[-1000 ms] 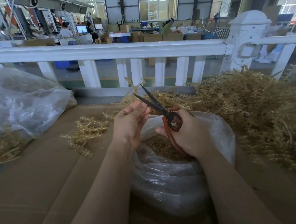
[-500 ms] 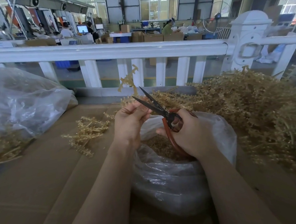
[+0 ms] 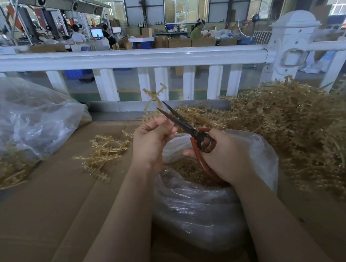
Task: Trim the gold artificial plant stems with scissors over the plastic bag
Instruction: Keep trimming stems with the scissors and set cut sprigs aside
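My left hand (image 3: 151,137) pinches a gold plant stem (image 3: 153,97) that stands upright above my fingers. My right hand (image 3: 225,155) grips the red handles of black-bladed scissors (image 3: 179,120). The blades are spread open, their tips beside the stem just above my left fingers. Both hands hover over an open clear plastic bag (image 3: 203,206) with gold trimmings inside.
A large heap of gold stems (image 3: 293,127) fills the right side of the cardboard surface (image 3: 41,215). A small bunch of gold stems (image 3: 102,153) lies left of my hands. Another clear bag (image 3: 25,121) sits far left. A white railing (image 3: 123,58) runs behind.
The stem in my left hand has risen and now stands taller above the scissor tips. The scissors and my right hand have barely shifted.
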`<state>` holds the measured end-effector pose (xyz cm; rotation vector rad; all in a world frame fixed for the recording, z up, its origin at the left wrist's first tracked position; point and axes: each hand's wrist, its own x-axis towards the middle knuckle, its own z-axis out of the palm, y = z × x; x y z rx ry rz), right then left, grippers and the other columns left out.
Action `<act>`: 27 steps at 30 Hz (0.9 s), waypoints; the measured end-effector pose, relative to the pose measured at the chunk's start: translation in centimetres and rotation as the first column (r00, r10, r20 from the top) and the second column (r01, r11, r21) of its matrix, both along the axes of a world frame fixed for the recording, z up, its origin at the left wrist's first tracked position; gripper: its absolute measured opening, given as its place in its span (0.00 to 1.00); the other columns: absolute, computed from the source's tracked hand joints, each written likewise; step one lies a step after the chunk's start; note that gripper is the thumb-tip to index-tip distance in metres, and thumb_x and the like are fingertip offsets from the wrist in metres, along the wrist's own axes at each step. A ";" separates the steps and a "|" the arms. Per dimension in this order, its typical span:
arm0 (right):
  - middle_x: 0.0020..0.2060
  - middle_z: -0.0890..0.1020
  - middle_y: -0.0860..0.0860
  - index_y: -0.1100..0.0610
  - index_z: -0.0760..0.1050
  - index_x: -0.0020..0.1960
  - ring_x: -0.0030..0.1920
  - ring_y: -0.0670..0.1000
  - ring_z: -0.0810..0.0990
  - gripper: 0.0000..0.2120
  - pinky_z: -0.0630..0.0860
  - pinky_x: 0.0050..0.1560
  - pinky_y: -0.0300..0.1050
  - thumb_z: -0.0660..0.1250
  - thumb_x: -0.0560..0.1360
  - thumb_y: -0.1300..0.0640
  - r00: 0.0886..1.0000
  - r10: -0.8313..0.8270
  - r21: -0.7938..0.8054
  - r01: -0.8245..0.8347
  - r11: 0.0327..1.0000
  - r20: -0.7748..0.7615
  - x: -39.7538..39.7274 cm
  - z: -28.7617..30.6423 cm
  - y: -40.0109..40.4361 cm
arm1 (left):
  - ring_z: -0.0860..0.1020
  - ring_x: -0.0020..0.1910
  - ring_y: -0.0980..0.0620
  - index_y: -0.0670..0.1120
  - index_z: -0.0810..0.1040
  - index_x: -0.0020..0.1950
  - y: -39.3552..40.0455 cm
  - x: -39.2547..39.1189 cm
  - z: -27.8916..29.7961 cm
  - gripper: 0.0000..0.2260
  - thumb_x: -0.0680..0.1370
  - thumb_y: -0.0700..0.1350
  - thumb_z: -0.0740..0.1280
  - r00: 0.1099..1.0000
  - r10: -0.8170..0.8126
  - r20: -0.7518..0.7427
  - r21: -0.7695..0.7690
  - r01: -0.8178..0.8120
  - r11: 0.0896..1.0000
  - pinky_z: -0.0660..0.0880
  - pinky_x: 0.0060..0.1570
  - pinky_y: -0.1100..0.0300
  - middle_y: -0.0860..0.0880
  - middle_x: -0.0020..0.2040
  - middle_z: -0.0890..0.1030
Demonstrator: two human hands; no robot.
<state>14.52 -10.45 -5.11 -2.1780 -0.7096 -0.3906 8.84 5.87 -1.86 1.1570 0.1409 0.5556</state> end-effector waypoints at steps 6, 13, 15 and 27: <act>0.38 0.81 0.39 0.40 0.76 0.52 0.41 0.40 0.80 0.31 0.80 0.45 0.43 0.64 0.58 0.20 0.998 0.007 -0.005 -0.007 1.000 -0.058 0.0 0.2 -0.1 | 0.77 0.34 0.53 0.44 0.84 0.40 0.2 0.1 0.2 0.09 0.76 0.33 0.69 0.999 0.031 -0.007 0.019 -0.031 0.999 0.76 0.40 0.62 0.46 0.36 0.81; 0.38 0.78 0.39 0.43 0.73 0.49 0.41 0.39 0.77 0.29 0.76 0.40 0.39 0.65 0.61 0.22 0.998 -0.038 -0.062 0.041 0.997 0.053 -0.1 0.4 -0.1 | 0.75 0.32 0.52 0.38 0.81 0.42 0.1 0.1 0.0 0.07 0.75 0.30 0.67 0.999 0.045 -0.027 0.177 -0.040 0.983 0.73 0.40 0.61 0.42 0.35 0.78; 0.38 0.77 0.39 0.43 0.71 0.48 0.40 0.38 0.76 0.28 0.75 0.38 0.37 0.65 0.62 0.22 0.996 -0.044 -0.074 0.049 0.996 0.074 -0.1 0.5 -0.2 | 0.75 0.32 0.53 0.39 0.82 0.41 0.0 0.2 0.0 0.08 0.75 0.29 0.67 0.998 0.053 -0.034 0.225 -0.044 0.973 0.74 0.40 0.61 0.44 0.34 0.79; 0.34 0.77 0.42 0.40 0.70 0.45 0.36 0.39 0.76 0.26 0.75 0.36 0.37 0.63 0.60 0.21 0.996 -0.014 -0.013 0.015 1.000 0.084 -0.2 0.3 -0.3 | 0.75 0.32 0.52 0.36 0.79 0.43 0.2 0.3 -0.3 0.06 0.74 0.28 0.66 0.999 0.010 -0.033 0.229 -0.003 0.973 0.73 0.39 0.61 0.46 0.35 0.80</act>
